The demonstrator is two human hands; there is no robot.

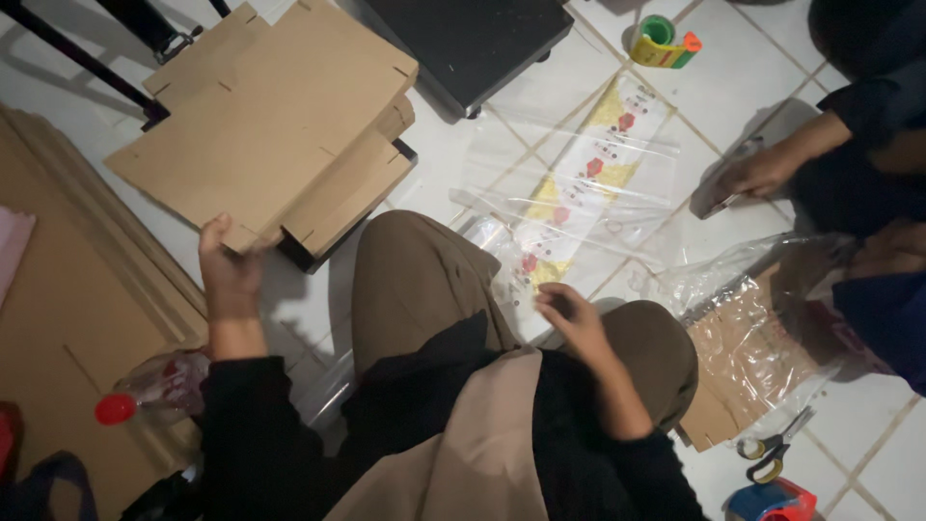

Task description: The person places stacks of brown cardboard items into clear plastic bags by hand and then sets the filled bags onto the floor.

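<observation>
- The far edge of the flat cardboard blank (265,125) is cut off by the top of the frame, and its print, if any, cannot be made out.
- A white tiled floor (868,434) is seen, strewn with clear plastic bags (579,183), a tape roll (664,41) and scissors (772,452); another person's hand (757,174) is seen at the right.
- The cardboard blank's near edge is gripped by the left hand (229,270), fingers closed on it.
- The right hand (569,314) is laid on a plastic bag beside the knee, loosely curled; whether the bag is pinched cannot be told.
</observation>
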